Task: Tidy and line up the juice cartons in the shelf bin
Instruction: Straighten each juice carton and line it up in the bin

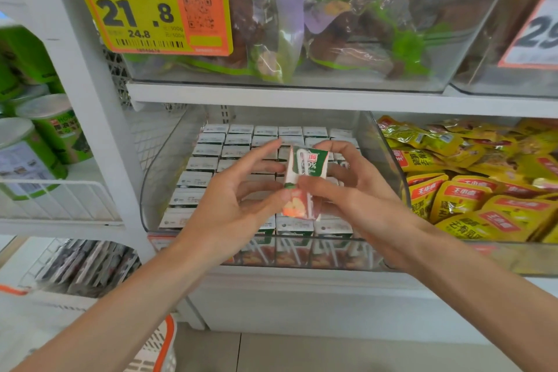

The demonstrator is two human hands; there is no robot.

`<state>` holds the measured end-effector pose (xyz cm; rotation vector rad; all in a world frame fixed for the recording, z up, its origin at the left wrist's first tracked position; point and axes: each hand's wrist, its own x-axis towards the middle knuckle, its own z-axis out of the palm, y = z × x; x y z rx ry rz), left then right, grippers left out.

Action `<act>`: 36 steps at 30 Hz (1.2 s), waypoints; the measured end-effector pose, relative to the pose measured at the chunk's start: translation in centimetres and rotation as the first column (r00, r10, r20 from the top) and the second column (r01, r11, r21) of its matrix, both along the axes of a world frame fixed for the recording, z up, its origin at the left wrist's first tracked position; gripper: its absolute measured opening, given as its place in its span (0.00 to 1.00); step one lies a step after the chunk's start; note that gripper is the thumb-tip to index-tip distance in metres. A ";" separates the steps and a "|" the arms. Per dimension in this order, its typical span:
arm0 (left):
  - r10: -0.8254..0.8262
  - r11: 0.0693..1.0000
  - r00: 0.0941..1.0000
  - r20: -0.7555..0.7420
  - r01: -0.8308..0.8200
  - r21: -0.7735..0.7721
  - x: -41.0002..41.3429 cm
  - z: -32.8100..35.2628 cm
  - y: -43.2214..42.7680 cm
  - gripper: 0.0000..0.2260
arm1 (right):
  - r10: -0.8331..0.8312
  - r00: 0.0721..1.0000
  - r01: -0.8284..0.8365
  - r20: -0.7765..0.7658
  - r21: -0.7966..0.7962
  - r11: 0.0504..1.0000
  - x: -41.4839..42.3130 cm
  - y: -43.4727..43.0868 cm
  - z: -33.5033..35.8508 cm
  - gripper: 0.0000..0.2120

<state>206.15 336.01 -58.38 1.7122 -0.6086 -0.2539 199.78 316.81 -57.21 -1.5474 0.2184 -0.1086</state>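
Gripping "0%"-labelled juice carton (306, 164), right hand (359, 190) fingers curled; left hand (235, 202) fingers spread, thumb touching.

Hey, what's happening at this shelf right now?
A person is tidying small juice cartons in a clear shelf bin. Their right hand grips one carton, held up above the bin, while the left hand touches its lower edge with the thumb, fingers spread. The other cartons stand packed in rows inside the bin.
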 end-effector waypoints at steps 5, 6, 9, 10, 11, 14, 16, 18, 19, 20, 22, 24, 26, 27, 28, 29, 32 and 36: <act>0.064 0.998 0.998 0.021 -0.064 -0.002 0.1 -0.3 -1.1 0.23 | 0.101 0.991 -0.059 0.082 -0.409 0.911 0.5 -1.4 0.8 0.25; 0.067 0.998 0.998 0.016 -0.067 -0.014 0.0 -0.3 -1.4 0.23 | 0.134 0.987 -0.077 0.085 -0.479 0.874 0.6 -1.8 1.0 0.24; 0.043 0.998 0.999 0.004 -0.043 -0.041 -0.2 -0.2 -2.3 0.21 | 0.197 0.977 -0.101 0.076 -0.650 0.753 0.8 -2.7 1.6 0.23; 0.032 0.999 0.999 0.003 -0.032 -0.044 -0.2 -0.3 -2.5 0.21 | 0.211 0.975 -0.106 0.073 -0.682 0.724 0.8 -2.9 1.7 0.23; 0.024 0.999 1.000 0.004 -0.024 -0.042 -0.3 -0.3 -2.6 0.21 | 0.224 0.972 -0.109 0.071 -0.707 0.699 0.8 -3.1 1.8 0.22; 0.029 1.000 0.999 0.031 -0.028 -0.012 0.0 -0.5 -2.6 0.18 | 0.237 0.968 -0.092 0.075 -0.779 0.620 1.0 -3.6 2.1 0.20; 0.050 0.998 0.993 0.103 -0.054 0.037 0.2 -0.9 -2.5 0.17 | 0.209 0.971 -0.032 0.113 -0.808 0.589 1.2 -4.3 2.4 0.21; 0.058 0.991 0.980 0.190 -0.079 0.109 0.2 -1.3 -2.4 0.17 | 0.149 0.973 0.072 0.174 -0.851 0.521 1.5 -5.1 2.8 0.23; 0.054 0.987 0.976 0.212 -0.084 0.137 0.2 -1.5 -2.4 0.18 | 0.119 0.975 0.109 0.189 -0.869 0.483 1.8 -5.5 3.0 0.23; 0.049 0.985 0.974 0.221 -0.084 0.153 0.2 -1.7 -2.5 0.18 | 0.092 0.979 0.123 0.184 -0.883 0.454 2.0 -5.9 3.2 0.23; 0.043 0.982 0.973 0.226 -0.083 0.172 0.3 -1.9 -2.5 0.17 | 0.058 0.990 0.096 0.130 -0.913 0.397 2.5 -6.7 3.3 0.25; 0.040 0.980 0.973 0.227 -0.082 0.180 0.4 -2.0 -2.5 0.17 | 0.047 0.996 0.053 0.073 -0.942 0.332 2.8 -7.4 3.2 0.28; 0.037 0.980 0.974 0.222 -0.078 0.181 0.5 -2.1 -2.5 0.17 | 0.048 0.998 0.027 0.043 -0.955 0.297 2.8 -7.6 3.0 0.29; 0.034 0.981 0.975 0.221 -0.075 0.180 0.5 -2.1 -2.5 0.17 | 0.050 0.998 0.023 0.039 -0.958 0.287 2.8 -7.7 2.9 0.28; 0.032 0.981 0.975 0.219 -0.073 0.180 0.6 -2.2 -2.5 0.17 | 0.052 0.998 0.020 0.035 -0.962 0.272 2.9 -7.9 3.0 0.28; 0.030 0.981 0.975 0.218 -0.071 0.181 0.6 -2.2 -2.5 0.17 | 0.052 0.998 0.015 0.029 -0.967 0.253 3.0 -8.0 3.0 0.28; 0.029 0.981 0.975 0.220 -0.070 0.182 0.7 -2.2 -2.5 0.17 | 0.046 0.999 0.006 0.015 -0.982 0.188 3.2 -8.2 3.4 0.29; 0.031 0.980 0.975 0.219 -0.073 0.186 0.8 -2.3 -2.4 0.17 | 0.050 0.999 0.000 0.005 -0.995 0.102 3.4 -8.0 3.2 0.29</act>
